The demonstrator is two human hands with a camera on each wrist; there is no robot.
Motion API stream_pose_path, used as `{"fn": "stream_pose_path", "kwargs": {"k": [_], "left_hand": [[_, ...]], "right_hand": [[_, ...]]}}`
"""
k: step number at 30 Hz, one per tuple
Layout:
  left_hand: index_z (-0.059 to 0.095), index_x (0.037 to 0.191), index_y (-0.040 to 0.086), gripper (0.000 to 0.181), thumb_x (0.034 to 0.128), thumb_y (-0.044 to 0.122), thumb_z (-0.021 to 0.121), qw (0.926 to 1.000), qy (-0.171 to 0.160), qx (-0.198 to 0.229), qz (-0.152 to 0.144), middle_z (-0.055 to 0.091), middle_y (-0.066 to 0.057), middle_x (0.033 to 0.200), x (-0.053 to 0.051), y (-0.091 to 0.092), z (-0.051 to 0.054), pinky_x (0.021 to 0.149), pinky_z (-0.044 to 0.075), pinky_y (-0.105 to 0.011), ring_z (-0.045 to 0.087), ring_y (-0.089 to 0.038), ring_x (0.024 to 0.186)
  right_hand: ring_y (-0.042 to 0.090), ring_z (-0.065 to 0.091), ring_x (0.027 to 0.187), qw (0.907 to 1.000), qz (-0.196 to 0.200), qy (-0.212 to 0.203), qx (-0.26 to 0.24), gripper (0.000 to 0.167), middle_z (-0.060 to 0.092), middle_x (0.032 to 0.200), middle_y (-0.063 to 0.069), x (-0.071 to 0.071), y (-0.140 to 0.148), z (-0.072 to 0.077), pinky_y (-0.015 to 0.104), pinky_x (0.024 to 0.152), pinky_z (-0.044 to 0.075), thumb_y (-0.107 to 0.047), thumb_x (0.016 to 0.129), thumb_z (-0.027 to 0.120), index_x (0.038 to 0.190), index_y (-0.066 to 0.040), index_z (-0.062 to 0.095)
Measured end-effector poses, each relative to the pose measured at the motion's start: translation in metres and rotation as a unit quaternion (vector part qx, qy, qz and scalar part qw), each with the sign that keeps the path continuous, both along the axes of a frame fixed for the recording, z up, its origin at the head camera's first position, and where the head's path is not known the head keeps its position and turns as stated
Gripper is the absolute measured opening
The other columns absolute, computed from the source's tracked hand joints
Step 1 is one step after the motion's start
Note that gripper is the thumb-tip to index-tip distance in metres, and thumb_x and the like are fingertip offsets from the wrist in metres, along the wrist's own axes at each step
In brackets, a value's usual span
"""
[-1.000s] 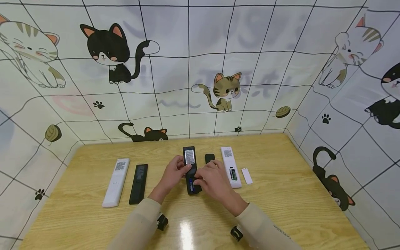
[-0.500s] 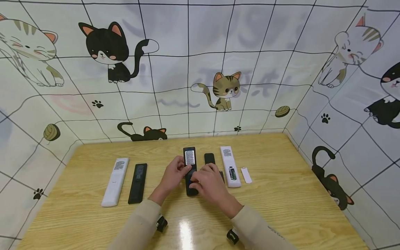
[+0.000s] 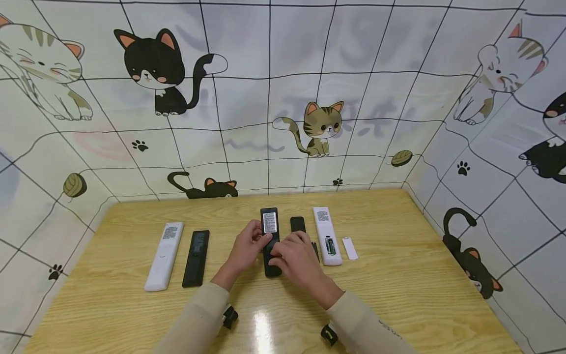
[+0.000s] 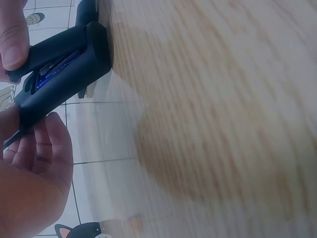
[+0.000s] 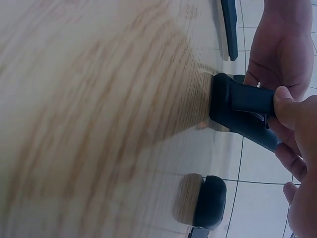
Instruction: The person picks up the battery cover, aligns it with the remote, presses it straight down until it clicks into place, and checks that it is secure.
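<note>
A black remote control [image 3: 269, 246], its white label upward, is held by my left hand [image 3: 246, 246] along its side. My right hand [image 3: 298, 258] pinches a black battery cover [image 5: 252, 98] over the remote's near end. In the left wrist view the cover sits at a slant, one end at the remote's end and the other raised. Blue batteries [image 4: 54, 72] show in the compartment under it. In the head view the right hand hides most of the cover. Beyond that hand lies a second black remote [image 3: 297, 224], partly hidden.
To the left lie a white remote [image 3: 164, 258] and a black remote [image 3: 195, 258]. At the right, a white remote [image 3: 325, 228] has its battery compartment exposed, with a white cover [image 3: 350, 249] beside it. A small black piece [image 3: 315, 250] lies by the right hand. A cat-print cloth backs the table [image 3: 376, 305].
My right hand has shifted slightly left, bringing the cover over the compartment, whose blue battery showed in the head view a second ago. The left hand keeps its hold on the remote.
</note>
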State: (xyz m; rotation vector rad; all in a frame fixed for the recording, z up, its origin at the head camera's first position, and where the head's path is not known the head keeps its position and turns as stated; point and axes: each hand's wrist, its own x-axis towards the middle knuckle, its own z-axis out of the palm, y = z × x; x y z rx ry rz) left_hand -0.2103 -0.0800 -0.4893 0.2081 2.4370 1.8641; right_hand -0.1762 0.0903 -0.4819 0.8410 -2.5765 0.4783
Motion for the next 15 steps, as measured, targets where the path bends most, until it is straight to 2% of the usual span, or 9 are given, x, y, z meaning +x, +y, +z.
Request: {"fn": "stream_pose_path", "kwargs": {"k": [4, 11, 15], "left_hand": [[0.053, 0.118, 0.001, 0.023, 0.0972, 0.008, 0.058, 1.0000, 0.000, 0.001, 0.000, 0.067, -0.023, 0.094, -0.0005, 0.0003, 0.0000, 0.074, 0.054, -0.056, 0.058, -0.030, 0.081], [0.054, 0.117, 0.009, 0.022, 0.0973, 0.016, 0.060, 0.9999, 0.006, -0.009, -0.013, 0.069, -0.012, 0.094, 0.0001, -0.0031, 0.0004, 0.068, 0.056, -0.035, 0.060, -0.022, 0.082], [0.053, 0.117, 0.011, 0.021, 0.0974, 0.016, 0.060, 0.9998, 0.005, -0.012, -0.015, 0.070, -0.010, 0.095, -0.0002, -0.0042, -0.0006, 0.067, 0.055, -0.030, 0.060, -0.019, 0.081]], "right_hand": [[0.010, 0.056, 0.087, 1.0000, 0.001, 0.006, -0.003, 0.018, 0.071, 0.080, -0.013, -0.0007, -0.0008, -0.0015, 0.040, 0.099, 0.038, -0.038, 0.081, 0.076, 0.086, -0.024, 0.065], [0.011, 0.057, 0.086, 0.9996, -0.006, 0.025, 0.007, 0.019, 0.071, 0.081, -0.011, -0.0022, -0.0016, -0.0046, 0.039, 0.099, 0.039, -0.036, 0.080, 0.077, 0.086, -0.023, 0.065], [0.012, 0.059, 0.088, 0.9993, -0.016, 0.029, 0.018, 0.021, 0.072, 0.082, -0.009, -0.0032, -0.0018, -0.0063, 0.040, 0.099, 0.039, -0.037, 0.081, 0.076, 0.086, -0.021, 0.065]]}}
